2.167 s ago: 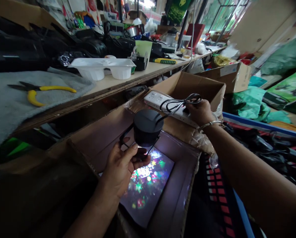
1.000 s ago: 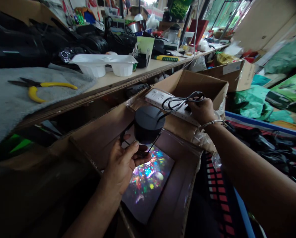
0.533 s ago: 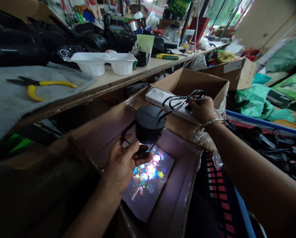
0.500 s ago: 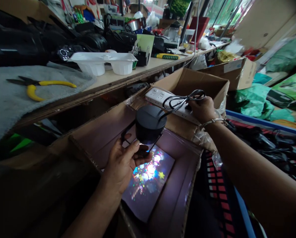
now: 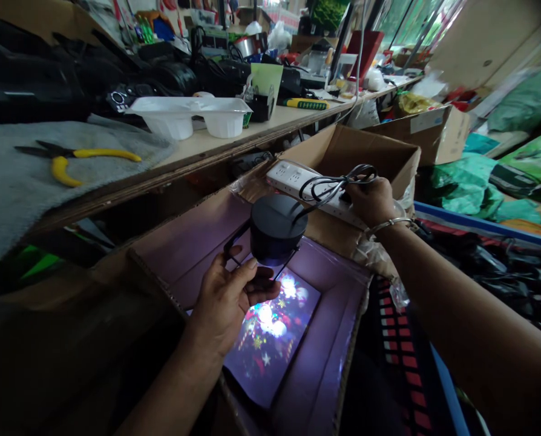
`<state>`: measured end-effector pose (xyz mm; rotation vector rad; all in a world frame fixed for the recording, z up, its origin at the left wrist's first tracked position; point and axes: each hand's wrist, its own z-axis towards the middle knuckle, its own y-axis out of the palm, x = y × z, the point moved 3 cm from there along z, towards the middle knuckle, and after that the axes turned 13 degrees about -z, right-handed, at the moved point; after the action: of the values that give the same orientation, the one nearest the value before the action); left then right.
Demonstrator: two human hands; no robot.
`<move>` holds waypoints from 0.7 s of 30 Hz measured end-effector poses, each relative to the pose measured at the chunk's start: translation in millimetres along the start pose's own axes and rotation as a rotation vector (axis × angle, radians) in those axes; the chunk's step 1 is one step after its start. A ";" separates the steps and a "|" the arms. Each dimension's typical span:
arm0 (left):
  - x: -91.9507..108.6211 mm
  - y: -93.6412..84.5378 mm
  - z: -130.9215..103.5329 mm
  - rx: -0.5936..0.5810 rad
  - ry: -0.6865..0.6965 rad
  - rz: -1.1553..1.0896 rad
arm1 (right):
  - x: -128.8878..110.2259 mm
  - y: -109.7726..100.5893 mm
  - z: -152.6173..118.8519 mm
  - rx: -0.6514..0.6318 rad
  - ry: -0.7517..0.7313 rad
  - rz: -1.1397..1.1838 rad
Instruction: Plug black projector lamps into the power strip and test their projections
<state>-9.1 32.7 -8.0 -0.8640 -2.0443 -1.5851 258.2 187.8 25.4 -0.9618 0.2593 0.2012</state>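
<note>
My left hand [image 5: 234, 287] grips the thin bracket of a round black projector lamp [image 5: 277, 233], which points down into an open cardboard box [image 5: 329, 327]. Bright coloured patterns with stars fall on a pale sheet [image 5: 270, 369] at the bottom of the box. A black cord [image 5: 318, 200] runs from the lamp's top up to my right hand [image 5: 373, 200]. That hand is closed at the end of a white power strip [image 5: 291, 175], with the looped cord over it; the plug is hidden by the fingers.
Left on the bench lie yellow-handled pliers [image 5: 95, 155] on a grey cloth. White plastic cups [image 5: 161, 118] and a yellow-green tool [image 5: 305, 104] sit further along. A second cardboard box [image 5: 370, 145] stands behind. At right is a basket [image 5: 402, 345] with black items.
The projected pattern on the sheet has shifted, and the light inside the box looks more purple. Both hands and the lamp stay almost where they were.
</note>
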 end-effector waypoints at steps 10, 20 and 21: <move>-0.6 0.3 0.3 0.000 -0.018 -0.002 | -2.6 -3.4 -1.0 0.029 0.031 0.014; 0.2 1.2 -1.0 -0.020 0.022 -0.050 | -4.8 -3.6 -2.4 0.033 -0.002 0.014; 0.2 1.4 -0.9 -0.021 0.022 -0.050 | -5.4 -4.3 -2.8 0.031 -0.001 0.006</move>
<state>-8.4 32.1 -6.6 -0.8053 -2.0520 -1.6384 253.9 182.8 28.8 -0.9301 0.2634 0.2030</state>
